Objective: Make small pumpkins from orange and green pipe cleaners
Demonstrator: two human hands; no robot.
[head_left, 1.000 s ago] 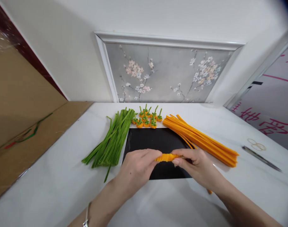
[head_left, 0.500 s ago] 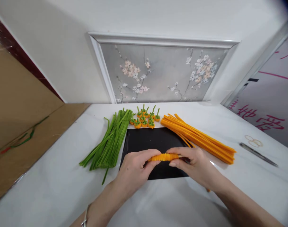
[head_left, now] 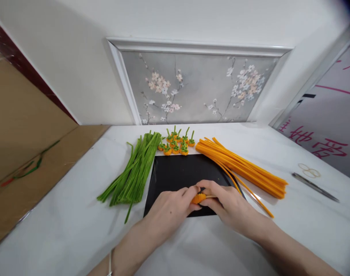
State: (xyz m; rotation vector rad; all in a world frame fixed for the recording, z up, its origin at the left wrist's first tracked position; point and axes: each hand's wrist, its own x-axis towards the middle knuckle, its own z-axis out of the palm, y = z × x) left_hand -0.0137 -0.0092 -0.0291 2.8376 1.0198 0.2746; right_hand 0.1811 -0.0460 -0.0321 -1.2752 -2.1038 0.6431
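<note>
An orange pipe cleaner coil sits between my two hands above a black mat. My left hand is closed, its thumb and fingertips pinching the coil from the left. From the coil's right side a thin pale stick runs into my right hand, whose fingers are closed round it. My right fingertips reach over the top of the coil and touch or nearly touch the left ones. Part of the coil is hidden behind the fingers.
Green pipe cleaners lie left of the black mat, orange pipe cleaners to its right. Several small orange-and-green pumpkin shapes stand behind. Farther right are tweezers and thin rings. Cardboard borders the left side.
My hands have come closer together, and the visible coil looks shorter. More of the pale stick shows. A loose orange pipe cleaner, earlier mostly behind my right hand, now shows beyond it.
</note>
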